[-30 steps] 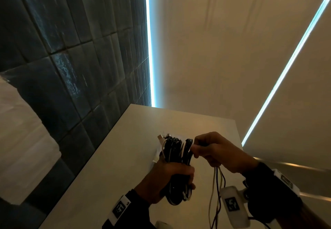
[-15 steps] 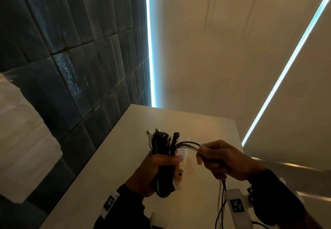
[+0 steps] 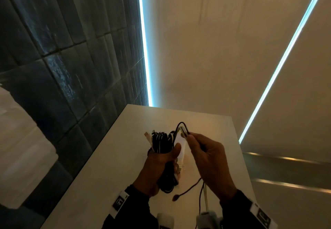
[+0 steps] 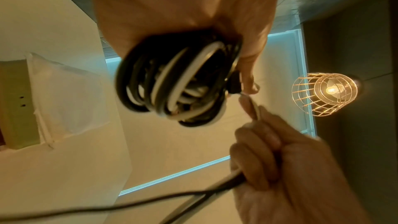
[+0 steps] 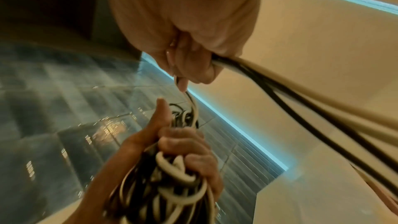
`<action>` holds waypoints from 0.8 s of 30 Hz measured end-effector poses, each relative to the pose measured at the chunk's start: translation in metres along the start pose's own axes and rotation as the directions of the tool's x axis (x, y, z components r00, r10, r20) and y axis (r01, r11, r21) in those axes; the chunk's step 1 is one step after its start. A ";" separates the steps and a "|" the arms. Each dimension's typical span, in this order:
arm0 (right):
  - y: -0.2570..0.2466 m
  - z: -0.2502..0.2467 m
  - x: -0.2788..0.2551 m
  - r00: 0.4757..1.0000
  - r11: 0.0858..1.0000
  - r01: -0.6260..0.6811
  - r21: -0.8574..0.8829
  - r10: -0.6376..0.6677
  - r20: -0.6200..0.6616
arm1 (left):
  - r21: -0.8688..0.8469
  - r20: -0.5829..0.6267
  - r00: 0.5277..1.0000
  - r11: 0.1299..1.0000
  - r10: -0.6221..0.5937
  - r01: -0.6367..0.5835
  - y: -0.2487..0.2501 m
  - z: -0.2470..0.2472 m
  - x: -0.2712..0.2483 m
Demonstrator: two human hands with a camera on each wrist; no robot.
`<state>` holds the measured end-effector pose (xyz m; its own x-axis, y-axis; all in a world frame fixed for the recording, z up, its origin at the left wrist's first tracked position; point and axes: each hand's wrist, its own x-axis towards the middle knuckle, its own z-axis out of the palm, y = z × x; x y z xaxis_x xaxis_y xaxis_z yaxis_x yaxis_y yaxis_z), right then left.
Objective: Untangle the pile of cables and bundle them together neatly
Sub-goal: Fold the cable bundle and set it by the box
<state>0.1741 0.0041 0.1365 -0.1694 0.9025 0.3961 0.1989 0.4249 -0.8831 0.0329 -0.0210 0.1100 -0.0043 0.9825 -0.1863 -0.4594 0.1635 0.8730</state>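
Note:
My left hand (image 3: 161, 164) grips a folded bundle of black and white cables (image 3: 162, 142) upright above the white table (image 3: 100, 171); its coils (image 4: 172, 81) fill the left wrist view, and the fingers curl round it (image 5: 172, 173). Just to its right my right hand (image 3: 206, 159) holds the loose black and white strands (image 3: 182, 127), which arch from the bundle's top into its fingers (image 5: 183, 60) and trail out below the fist (image 4: 193, 193). A loose end with a dark plug (image 3: 176, 197) hangs under the hands.
A dark tiled wall (image 3: 71, 67) runs along the table's left edge, with a lit strip (image 3: 144, 49) in the corner. A white boxy object (image 3: 21, 148) stands at far left. A wire-cage lamp (image 4: 325, 96) glows overhead. Bare tabletop lies beyond the hands.
The right hand has carried the loose strands up and over the top of the bundle, now arched higher. The left hand turned the bundle slightly and stayed closed round it.

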 end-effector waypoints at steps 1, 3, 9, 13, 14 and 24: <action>-0.003 0.005 -0.001 0.999 0.998 0.049 -0.047 -0.048 0.020 | -0.001 0.007 1.000 1.000 0.000 0.000 -0.001 0.000 0.001; -0.004 0.013 -0.002 0.992 0.987 0.117 -0.105 -0.112 0.053 | -0.035 0.017 1.000 0.999 0.000 0.001 -0.003 -0.001 0.003; -0.001 0.021 -0.005 0.886 0.799 0.407 -0.442 -0.227 0.404 | -0.124 -0.052 0.998 0.992 -0.034 0.028 -0.006 -0.008 0.007; -0.006 0.026 -0.011 0.816 0.748 0.431 -0.504 -0.085 0.572 | -0.167 -0.036 0.998 0.985 -0.058 0.052 0.000 -0.006 0.009; -0.005 0.028 -0.013 0.813 0.745 0.438 -0.504 -0.088 0.575 | -0.145 -0.118 0.993 0.989 -0.028 0.011 -0.002 -0.009 0.014; 0.061 0.007 -0.054 0.807 0.972 -0.224 -0.072 0.226 0.545 | -0.174 -0.496 0.846 0.933 0.192 -0.314 0.031 -0.056 0.048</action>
<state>0.1889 -0.0190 0.0598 -0.6181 0.7859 -0.0173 0.3006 0.2160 -0.9290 -0.0308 0.0261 0.1029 -0.5330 0.8187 -0.2136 -0.5820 -0.1715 0.7949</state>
